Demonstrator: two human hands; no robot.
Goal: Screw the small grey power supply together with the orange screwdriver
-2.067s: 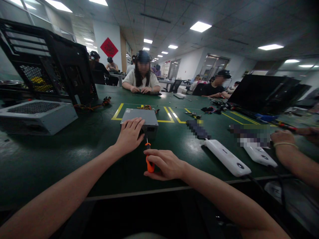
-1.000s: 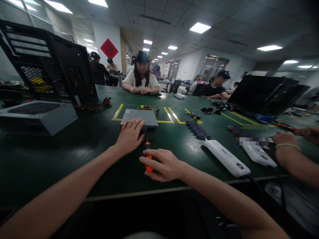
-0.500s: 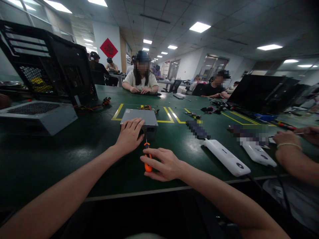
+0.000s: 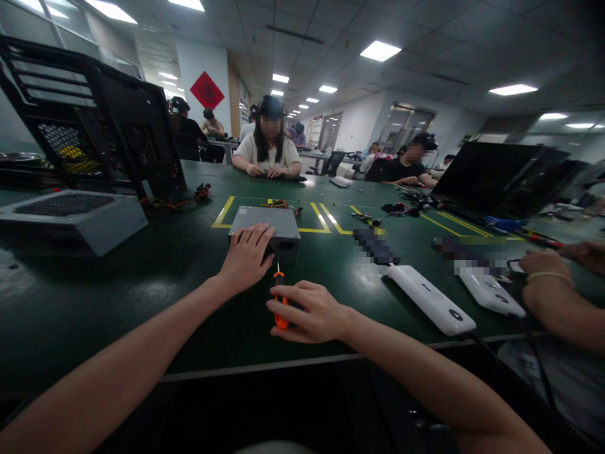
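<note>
A grey metal computer power supply (image 4: pixel 278 221) lies on the green table in front of me, with bundled wires behind it. My left hand (image 4: pixel 250 252) grips its near left part, fingers over the top and thumb down by the front face. Below that face, my right hand (image 4: pixel 309 312) is closed around an orange and black screwdriver (image 4: pixel 282 320). The screwdriver's shaft points away from me at the front of the power supply; its tip meets the unit near my left thumb, where the exact contact is too small to make out.
At left stand a second power supply (image 4: pixel 70 221) and an open black computer case (image 4: pixel 108 120). White power banks (image 4: pixel 430 299) lie to the right, near a co-worker's hand (image 4: pixel 546 265). Across the table (image 4: pixel 198 343) sits another person (image 4: pixel 267 148). Yellow tape lines mark the tabletop.
The screwdriver handle and my right fingers have shifted very slightly. My left hand and the power supply stay in place. The co-worker's far hand at right has come further into view.
</note>
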